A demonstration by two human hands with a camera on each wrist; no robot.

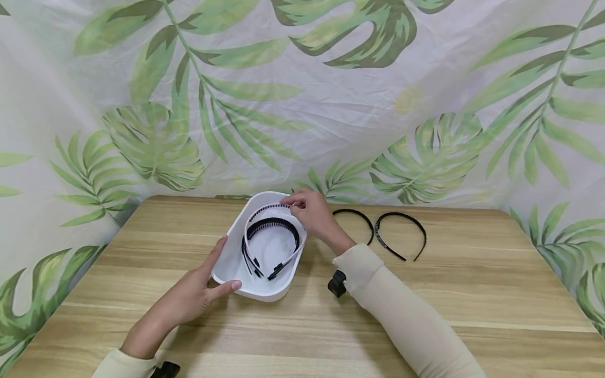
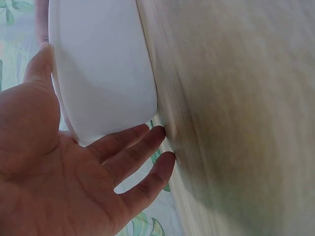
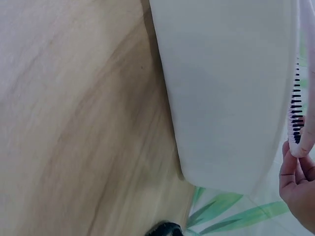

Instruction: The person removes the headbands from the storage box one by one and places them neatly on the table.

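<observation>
A white container (image 1: 222, 262) holds a pale toothed headband (image 1: 248, 223) and black headbands (image 1: 271, 220). My left hand (image 1: 191, 294) grips the container's left end, thumb at the near rim. In the left wrist view, the left hand (image 2: 74, 167) has several fingers spread along the underside of the container (image 2: 103, 73). At the far right rim, my right hand (image 1: 314, 212) pinches the top of the pale headband. The right wrist view shows the right hand (image 3: 300, 191) pinching this headband (image 3: 295, 113) beside the container wall (image 3: 226, 98).
Two black headbands, one (image 1: 364, 218) partly behind the right hand and another (image 1: 402, 214) farther right, lie on the wooden table (image 1: 449, 315). A leaf-patterned cloth (image 1: 331, 115) hangs behind the table's far edge.
</observation>
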